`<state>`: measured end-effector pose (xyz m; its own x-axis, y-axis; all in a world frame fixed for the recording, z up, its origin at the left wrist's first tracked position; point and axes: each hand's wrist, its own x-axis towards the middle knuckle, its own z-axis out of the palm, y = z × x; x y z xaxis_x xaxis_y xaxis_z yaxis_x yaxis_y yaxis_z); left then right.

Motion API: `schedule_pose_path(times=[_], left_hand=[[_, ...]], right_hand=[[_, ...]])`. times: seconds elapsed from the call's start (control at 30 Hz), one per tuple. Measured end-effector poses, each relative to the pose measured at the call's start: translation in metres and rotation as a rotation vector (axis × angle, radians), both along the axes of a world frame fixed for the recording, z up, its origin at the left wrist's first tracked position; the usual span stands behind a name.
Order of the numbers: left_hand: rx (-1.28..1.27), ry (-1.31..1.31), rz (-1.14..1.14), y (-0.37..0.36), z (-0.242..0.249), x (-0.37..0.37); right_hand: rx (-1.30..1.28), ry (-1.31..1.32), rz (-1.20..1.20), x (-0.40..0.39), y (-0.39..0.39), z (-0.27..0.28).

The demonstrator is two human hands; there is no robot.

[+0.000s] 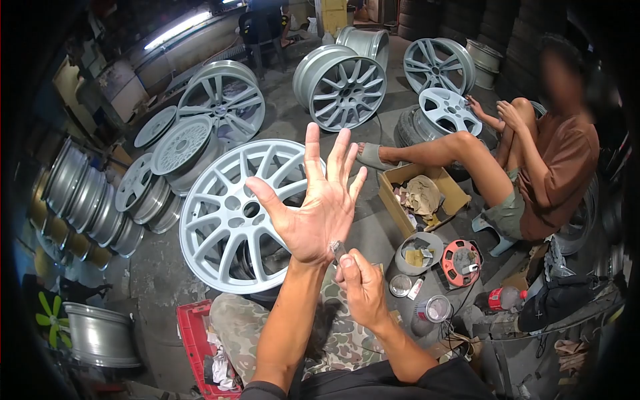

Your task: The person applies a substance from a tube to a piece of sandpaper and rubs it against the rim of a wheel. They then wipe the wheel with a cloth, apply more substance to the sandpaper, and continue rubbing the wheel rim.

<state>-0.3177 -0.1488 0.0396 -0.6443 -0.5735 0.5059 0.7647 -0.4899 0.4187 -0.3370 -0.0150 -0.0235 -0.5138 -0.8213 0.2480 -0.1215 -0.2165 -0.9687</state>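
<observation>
My left hand is raised palm up with its fingers spread, over the right part of a large light-grey multi-spoke wheel rim. At the heel of its palm lies a small dab of grey paste. My right hand is closed round a small putty knife, mostly hidden by the fingers. Its tip touches the paste and the left palm. The wheel rim lies face up in front of my knees, with its right side partly covered by my left hand.
Several other rims stand and lie around the floor. A person sits at the right beside a five-spoke rim. Near my right are a cardboard box, a bucket, an open can and a bottle. A red crate stands left.
</observation>
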Motion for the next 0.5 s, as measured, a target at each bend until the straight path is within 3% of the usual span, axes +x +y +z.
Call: schedule_pose_path(times=[0.17,0.23,0.33,0.5], left_hand=[[0.021,0.035,-0.042,0.0,0.001,-0.002],[0.007,0.027,-0.034,0.002,0.003,-0.002],[-0.03,0.0,-0.008,0.006,0.004,-0.004],[-0.051,-0.008,0.008,0.006,0.003,-0.006]], right_hand=[[0.01,0.04,0.093,-0.003,0.006,-0.003],[-0.106,0.046,-0.057,-0.003,0.004,-0.005],[-0.02,0.0,-0.102,-0.008,-0.003,0.018],[-0.038,-0.002,-0.042,0.001,0.001,0.012]])
